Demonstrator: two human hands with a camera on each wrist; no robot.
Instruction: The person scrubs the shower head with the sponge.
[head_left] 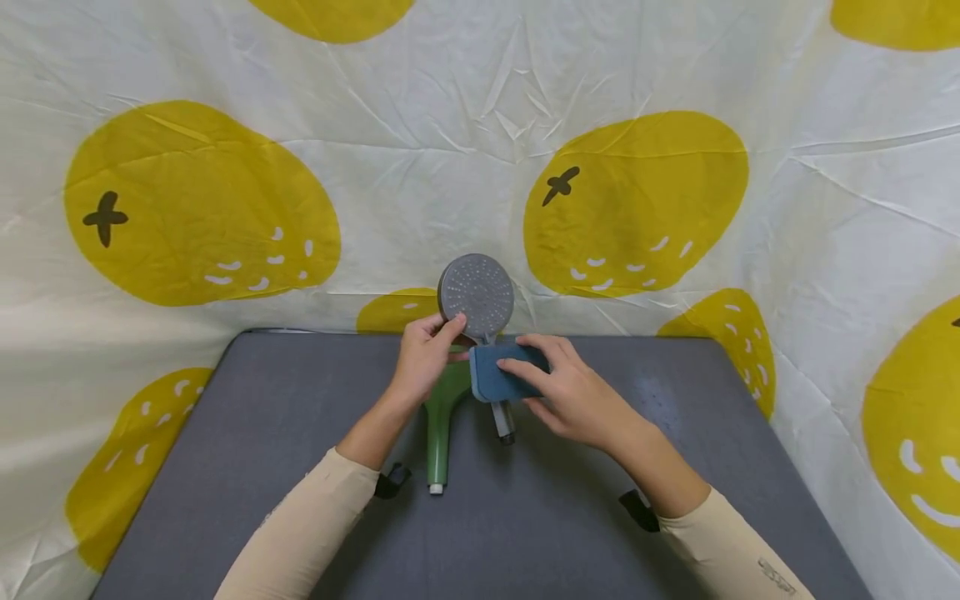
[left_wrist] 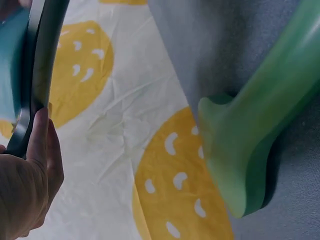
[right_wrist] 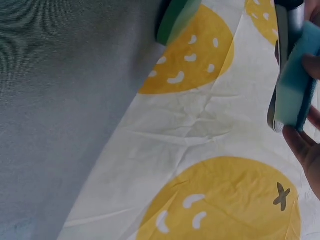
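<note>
A grey shower head point(head_left: 476, 292) is held up with its round nozzle face towards the head camera. My left hand point(head_left: 423, 362) grips it by the lower left rim of the disc, thumb in front. In my right hand point(head_left: 577, 392) is a blue sponge point(head_left: 497, 375), pinched between thumb and fingers. It lies across the shower head's neck and hides part of the handle, whose dark end shows below. The right wrist view shows the sponge point(right_wrist: 292, 90) edge-on alongside the shower head.
A green tool point(head_left: 438, 433) with a flared head and a white handle tip lies on the grey table point(head_left: 300, 417), below the left hand. White cloth point(head_left: 420, 208) with yellow fruit shapes hangs behind the table and at both sides.
</note>
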